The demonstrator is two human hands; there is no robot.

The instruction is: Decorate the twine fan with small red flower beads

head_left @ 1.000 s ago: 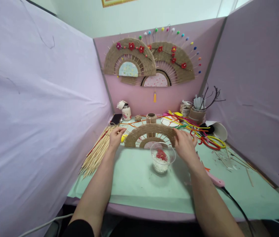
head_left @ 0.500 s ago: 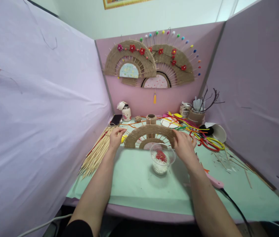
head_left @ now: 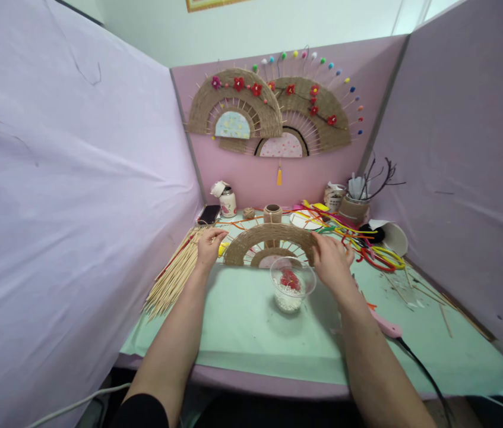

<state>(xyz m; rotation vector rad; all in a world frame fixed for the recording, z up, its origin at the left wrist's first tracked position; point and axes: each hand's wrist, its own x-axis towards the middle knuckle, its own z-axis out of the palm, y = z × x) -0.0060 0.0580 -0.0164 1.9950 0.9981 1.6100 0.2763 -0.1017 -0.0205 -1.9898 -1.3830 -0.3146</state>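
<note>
A half-round fan woven of brown twine over thin sticks [head_left: 271, 235] stands in the middle of the table. My right hand [head_left: 334, 260] is closed on its right end, with thumb and fingers at the woven edge. On the left, my left hand [head_left: 209, 248] holds its fingertips pinched together just off the fan's left side. Whatever may be between those fingertips is too small to make out. In front of the fan's right half is a clear plastic cup [head_left: 287, 300] of white beads with a red bundle [head_left: 290, 279] on top.
Thin wooden sticks [head_left: 174, 273] lie heaped at left. Behind the fan are a twine spool [head_left: 272, 214], a twine ball [head_left: 248, 212] and a jar [head_left: 228, 203]. Colourful pipe cleaners [head_left: 382, 258] and a pink corded tool [head_left: 387, 326] lie right. Finished fans [head_left: 237, 83] hang on the back panel.
</note>
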